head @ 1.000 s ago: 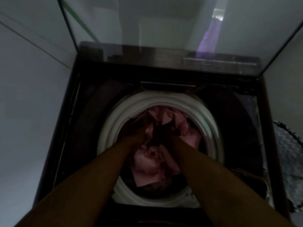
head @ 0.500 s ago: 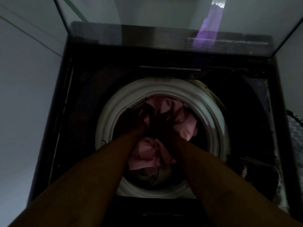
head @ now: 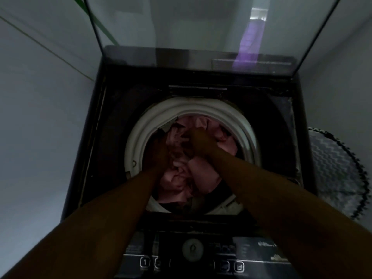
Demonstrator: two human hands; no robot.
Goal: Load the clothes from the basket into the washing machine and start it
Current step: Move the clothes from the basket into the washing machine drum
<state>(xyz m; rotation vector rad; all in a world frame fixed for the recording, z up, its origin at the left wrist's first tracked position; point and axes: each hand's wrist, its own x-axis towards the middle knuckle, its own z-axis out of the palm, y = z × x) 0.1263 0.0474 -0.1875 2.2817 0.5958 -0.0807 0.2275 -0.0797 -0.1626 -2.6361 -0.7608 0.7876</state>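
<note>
A dark top-loading washing machine [head: 84,158] stands below me with its glass lid [head: 201,27] raised. Crumpled pink clothes [head: 203,176] fill the drum inside the white rim [head: 138,141]. Both my hands are down in the drum on the pink cloth. My left hand [head: 159,154] presses into the pile at the left side; its fingers are hidden in shadow. My right hand [head: 201,141] rests on the pile's top, fingers curled into the fabric. The basket [head: 334,170], with a zigzag pattern and dark rim, stands to the machine's right.
The control panel [head: 193,256] with a round dial and several buttons runs along the machine's near edge. White walls close in on the left and right. The raised lid stands behind the drum.
The view has pulled back and tilted, so the control panel and the basket show now. Both hands stay in the drum; the right hand has shifted toward the back of the pile.
</note>
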